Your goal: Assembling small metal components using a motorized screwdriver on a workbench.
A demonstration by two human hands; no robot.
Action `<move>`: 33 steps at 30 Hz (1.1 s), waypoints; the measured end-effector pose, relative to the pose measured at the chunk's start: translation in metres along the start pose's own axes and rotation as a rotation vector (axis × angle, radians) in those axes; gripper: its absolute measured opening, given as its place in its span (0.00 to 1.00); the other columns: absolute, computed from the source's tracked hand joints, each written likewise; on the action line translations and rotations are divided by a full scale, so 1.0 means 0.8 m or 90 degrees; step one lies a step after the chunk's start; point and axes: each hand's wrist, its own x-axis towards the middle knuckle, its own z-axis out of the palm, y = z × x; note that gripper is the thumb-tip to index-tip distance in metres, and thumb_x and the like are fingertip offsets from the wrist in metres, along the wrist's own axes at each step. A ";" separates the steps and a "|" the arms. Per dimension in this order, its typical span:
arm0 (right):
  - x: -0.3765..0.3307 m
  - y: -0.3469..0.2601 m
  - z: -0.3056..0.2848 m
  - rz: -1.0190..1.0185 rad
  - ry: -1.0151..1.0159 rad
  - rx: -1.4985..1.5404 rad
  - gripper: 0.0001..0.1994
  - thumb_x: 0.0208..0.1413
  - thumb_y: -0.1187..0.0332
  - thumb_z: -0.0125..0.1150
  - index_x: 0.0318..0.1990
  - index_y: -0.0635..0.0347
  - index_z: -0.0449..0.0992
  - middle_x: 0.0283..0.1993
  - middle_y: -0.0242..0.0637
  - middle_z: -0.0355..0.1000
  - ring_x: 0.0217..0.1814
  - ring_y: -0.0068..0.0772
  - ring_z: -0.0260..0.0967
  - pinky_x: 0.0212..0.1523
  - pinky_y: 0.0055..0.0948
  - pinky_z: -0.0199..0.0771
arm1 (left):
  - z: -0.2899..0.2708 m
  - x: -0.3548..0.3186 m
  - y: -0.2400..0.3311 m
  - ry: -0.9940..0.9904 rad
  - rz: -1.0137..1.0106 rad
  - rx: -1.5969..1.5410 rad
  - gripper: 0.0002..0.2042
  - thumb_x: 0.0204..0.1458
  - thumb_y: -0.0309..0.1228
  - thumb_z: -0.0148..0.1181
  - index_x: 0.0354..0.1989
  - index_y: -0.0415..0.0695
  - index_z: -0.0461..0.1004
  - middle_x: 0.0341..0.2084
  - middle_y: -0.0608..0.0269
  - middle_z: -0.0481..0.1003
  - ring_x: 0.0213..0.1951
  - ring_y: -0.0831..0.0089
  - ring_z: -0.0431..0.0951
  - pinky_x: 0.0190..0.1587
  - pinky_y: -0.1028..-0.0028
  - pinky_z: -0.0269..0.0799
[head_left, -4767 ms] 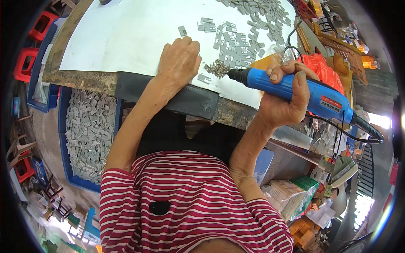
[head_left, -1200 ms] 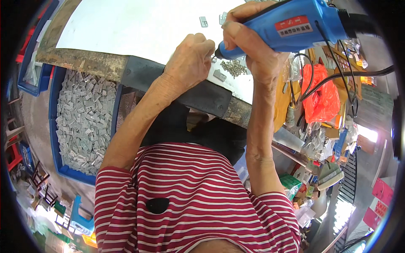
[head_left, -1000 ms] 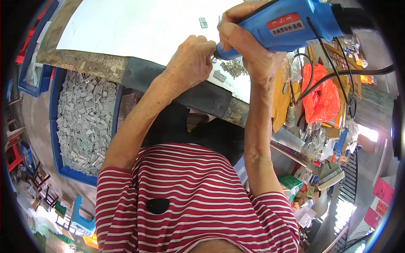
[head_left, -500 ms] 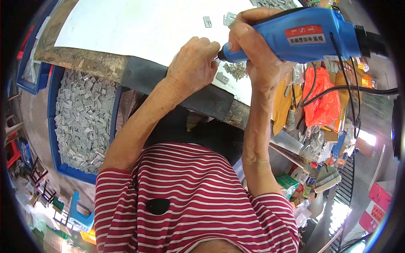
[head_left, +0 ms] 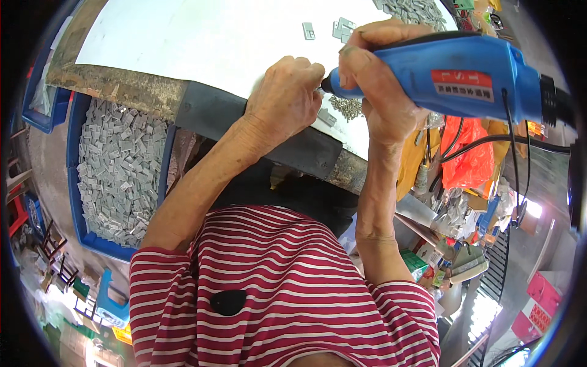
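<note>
My right hand (head_left: 386, 98) grips a blue electric screwdriver (head_left: 458, 73), held nearly level with its nose pointing left. Its tip meets the fingers of my left hand (head_left: 282, 101). Those fingers are closed in a pinch over the white sheet (head_left: 183, 43), and whatever they hold is hidden behind them. Beside the tip lies a small pile of screws (head_left: 347, 109). A small grey rectangular part (head_left: 327, 117) rests between that pile and the table's front edge. Farther back sit one grey part (head_left: 308, 30) alone and several overlapping grey parts (head_left: 344, 28).
A heap of grey parts (head_left: 417, 11) covers the far right of the table. Below the table at left stands a blue bin (head_left: 74, 183) full of similar parts. Black cables (head_left: 489, 140) hang at right, near a red plastic bag (head_left: 468, 159).
The rear of the screwdriver has swung lower and to the right in the picture. Both hands have shifted slightly right, staying together at its tip.
</note>
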 end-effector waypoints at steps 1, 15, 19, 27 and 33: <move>0.001 0.003 -0.003 0.022 -0.019 -0.002 0.04 0.35 0.83 0.55 0.23 0.72 0.68 0.20 0.41 0.66 0.16 0.24 0.61 0.17 0.20 0.62 | 0.000 0.000 0.001 0.006 0.000 0.003 0.03 0.36 0.22 0.54 0.19 0.36 0.67 0.20 0.53 0.68 0.29 0.56 0.70 0.33 0.62 0.68; -0.005 -0.002 -0.020 -0.076 -0.110 0.072 0.10 0.37 0.80 0.63 0.30 0.65 0.72 0.22 0.35 0.70 0.21 0.22 0.68 0.22 0.18 0.68 | 0.002 -0.001 -0.005 -0.003 0.033 0.033 0.05 0.36 0.23 0.56 0.19 0.36 0.66 0.21 0.52 0.68 0.30 0.56 0.70 0.35 0.63 0.67; -0.019 -0.007 -0.029 -0.158 -0.159 0.064 0.14 0.40 0.77 0.55 0.38 0.68 0.64 0.27 0.46 0.65 0.23 0.29 0.63 0.23 0.25 0.67 | 0.001 0.000 -0.003 0.017 0.072 0.104 0.06 0.36 0.23 0.57 0.20 0.38 0.66 0.20 0.52 0.68 0.30 0.55 0.70 0.34 0.63 0.67; -0.047 -0.019 -0.047 -0.186 -0.083 0.099 0.16 0.43 0.77 0.53 0.42 0.67 0.62 0.32 0.48 0.63 0.24 0.31 0.64 0.26 0.31 0.68 | -0.002 -0.003 0.013 -0.042 0.078 0.024 0.06 0.40 0.27 0.56 0.23 0.39 0.67 0.19 0.52 0.69 0.26 0.54 0.71 0.30 0.62 0.66; -0.066 -0.030 -0.063 -0.210 -0.125 0.105 0.17 0.44 0.75 0.54 0.43 0.66 0.61 0.34 0.47 0.62 0.22 0.30 0.63 0.25 0.32 0.68 | -0.009 -0.009 0.021 -0.065 -0.126 -0.187 0.06 0.39 0.24 0.51 0.26 0.37 0.71 0.11 0.59 0.66 0.16 0.76 0.65 0.21 0.76 0.62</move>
